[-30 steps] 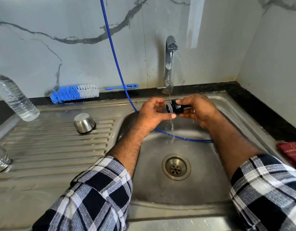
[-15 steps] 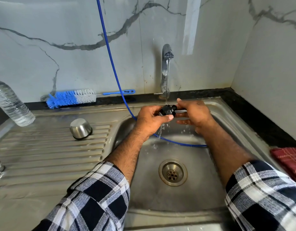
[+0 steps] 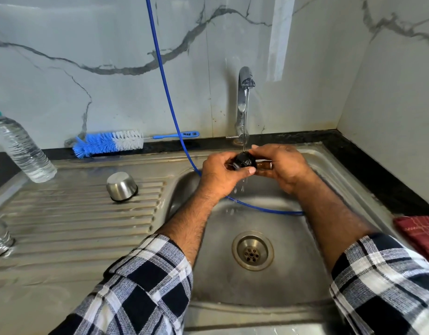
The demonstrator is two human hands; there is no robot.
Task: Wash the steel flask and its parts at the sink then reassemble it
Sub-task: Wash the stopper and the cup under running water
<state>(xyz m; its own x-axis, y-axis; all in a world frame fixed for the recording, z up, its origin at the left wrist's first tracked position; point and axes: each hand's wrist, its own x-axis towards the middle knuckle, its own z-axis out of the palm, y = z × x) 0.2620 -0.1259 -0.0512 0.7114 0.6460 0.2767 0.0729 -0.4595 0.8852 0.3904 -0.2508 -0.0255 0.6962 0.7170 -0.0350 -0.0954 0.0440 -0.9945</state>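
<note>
Stopper (image 3: 243,162) between hands (image 3: 252,169), mid-basin

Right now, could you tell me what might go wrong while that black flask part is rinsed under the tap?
The wet black stopper, pinched between left hand and right hand, could slip toward the open drain. Splashing water may also wet the checked sleeves.
</note>
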